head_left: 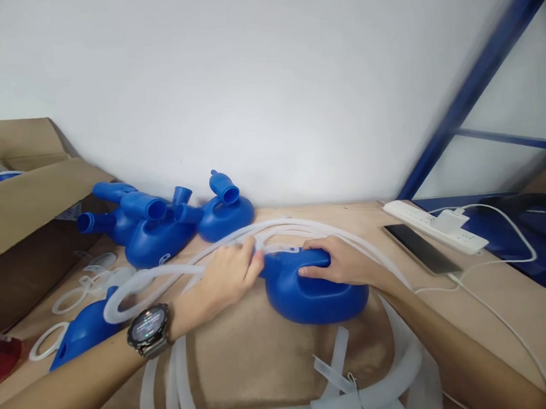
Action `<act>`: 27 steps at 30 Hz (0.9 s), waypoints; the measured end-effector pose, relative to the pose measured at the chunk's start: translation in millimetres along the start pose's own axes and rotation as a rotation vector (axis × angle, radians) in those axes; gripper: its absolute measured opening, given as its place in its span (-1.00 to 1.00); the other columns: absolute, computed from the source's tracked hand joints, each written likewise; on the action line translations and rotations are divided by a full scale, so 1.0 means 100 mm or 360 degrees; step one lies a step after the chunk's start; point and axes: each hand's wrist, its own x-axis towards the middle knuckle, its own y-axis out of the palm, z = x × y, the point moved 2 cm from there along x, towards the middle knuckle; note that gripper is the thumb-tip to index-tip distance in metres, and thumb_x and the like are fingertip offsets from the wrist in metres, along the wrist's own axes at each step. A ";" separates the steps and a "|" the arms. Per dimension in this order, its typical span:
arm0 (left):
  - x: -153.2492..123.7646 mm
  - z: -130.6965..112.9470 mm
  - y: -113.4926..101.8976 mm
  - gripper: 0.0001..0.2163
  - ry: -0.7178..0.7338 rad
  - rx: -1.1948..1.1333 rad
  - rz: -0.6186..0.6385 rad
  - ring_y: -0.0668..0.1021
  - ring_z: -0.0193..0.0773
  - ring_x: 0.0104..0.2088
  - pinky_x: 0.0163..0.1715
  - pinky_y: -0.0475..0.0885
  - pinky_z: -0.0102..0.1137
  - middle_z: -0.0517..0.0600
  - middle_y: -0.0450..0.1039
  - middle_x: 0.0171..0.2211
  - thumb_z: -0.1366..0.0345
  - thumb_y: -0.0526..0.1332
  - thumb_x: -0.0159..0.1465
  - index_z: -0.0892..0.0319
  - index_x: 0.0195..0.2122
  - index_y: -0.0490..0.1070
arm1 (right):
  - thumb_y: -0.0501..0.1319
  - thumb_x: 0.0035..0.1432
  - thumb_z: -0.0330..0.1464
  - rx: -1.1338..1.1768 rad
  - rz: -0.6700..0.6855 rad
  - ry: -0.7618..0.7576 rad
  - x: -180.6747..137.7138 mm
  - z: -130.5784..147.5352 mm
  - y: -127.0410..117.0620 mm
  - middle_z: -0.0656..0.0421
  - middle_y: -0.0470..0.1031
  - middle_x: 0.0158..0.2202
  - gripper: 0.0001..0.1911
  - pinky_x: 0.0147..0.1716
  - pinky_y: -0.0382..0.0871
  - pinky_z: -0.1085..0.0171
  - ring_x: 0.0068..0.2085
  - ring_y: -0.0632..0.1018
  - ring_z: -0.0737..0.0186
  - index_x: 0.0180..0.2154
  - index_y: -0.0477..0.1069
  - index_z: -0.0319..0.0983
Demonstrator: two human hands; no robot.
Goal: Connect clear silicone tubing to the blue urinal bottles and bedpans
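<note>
A blue plastic urinal bottle (317, 301) lies on its side in front of me. Its handle is in the grasp of my right hand (340, 261), thumb and fingers wrapped round it. At the bottle's neck my left hand (231, 273) is closed, covering the mouth and the end of a translucent white hose (159, 273). Exactly how hose and mouth meet is hidden by the fingers. A pale strap tab shows just above the bottle between both hands. Coils of thicker hose (389, 392), tied with thin wire, surround the bottle.
Several more blue bottles (161, 240) stand against the wall. A cardboard box (34, 202), clear plastic caps with rings (103, 275) and a blue funnel-like piece (87, 326) are at left. A phone (420, 247) and a power strip (436, 225) with cables lie right.
</note>
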 end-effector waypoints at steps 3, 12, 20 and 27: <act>-0.01 -0.09 -0.14 -0.58 0.0062 0.0218 0.0125 0.61 0.08 -0.34 -0.44 0.46 -0.16 0.33 0.56 -0.09 0.47 -0.17 0.46 0.34 0.19 0.37 | 0.35 0.18 0.06 0.0046 0.0050 -0.0001 0.00 0.09 -0.05 0.17 0.63 -0.32 -0.56 -0.21 0.44 0.22 -0.26 0.60 0.12 -0.26 0.58 -0.20; 0.20 -0.16 -0.45 -0.66 0.0047 -0.0203 -0.0291 0.61 0.00 0.05 -0.02 0.50 -0.14 0.17 0.53 0.14 0.25 0.00 0.55 0.11 0.25 0.41 | 0.35 0.22 0.06 0.0194 -0.0057 -0.0168 -0.04 0.09 -0.07 0.05 0.57 0.19 -0.39 0.27 0.37 -0.06 0.20 0.56 -0.09 0.16 0.50 -0.14; 0.22 -0.07 -0.24 -0.81 0.0252 -0.0510 -0.0317 0.64 -0.17 -0.13 -0.25 0.46 -0.34 0.04 0.62 -0.05 0.25 0.17 0.48 0.12 -0.13 0.59 | 0.05 0.51 -0.05 -0.0221 0.0107 -0.0483 -0.10 0.20 -0.07 0.07 0.57 0.14 -0.52 0.25 0.38 0.04 0.13 0.57 0.05 0.29 0.45 -0.02; 0.20 -0.14 -0.14 -0.84 0.0052 -0.0719 -0.0526 0.61 -0.17 -0.24 -0.24 0.45 -0.30 0.01 0.59 -0.26 0.37 0.17 0.36 0.15 -0.27 0.56 | -0.07 0.57 -0.19 -0.0746 0.0048 -0.0631 -0.16 0.30 -0.03 0.02 0.54 -0.02 -0.54 0.05 0.50 0.07 -0.04 0.59 0.07 0.26 0.49 0.04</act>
